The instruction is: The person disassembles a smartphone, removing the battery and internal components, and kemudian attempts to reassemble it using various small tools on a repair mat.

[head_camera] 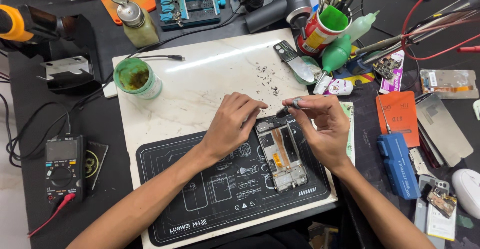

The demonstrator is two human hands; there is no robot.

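I see my left hand (231, 126) resting, fingers curled, on the opened phone frame's (281, 155) top edge on the black repair mat (200, 199). My right hand (322, 129) pinches a small screwdriver (289, 109) above it.

left hand (231, 124) hides phone frame's (281, 156) top-left corner | screwdriver (289, 107) tip too small to tell | forearms cut off below

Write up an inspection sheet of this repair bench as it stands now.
Surface: white marble-look slab with scattered dark debris; black printed work mat on its near part.
Job's things: opened phone frame on the mat; small dark screwdriver.
Clutter: green-rimmed round tub, red cup of tools, blue tool case.
Grippers: left hand steadies the frame's top; right hand pinches the screwdriver.
Cables: red leads; black cord.
Surroundings: black multimeter.
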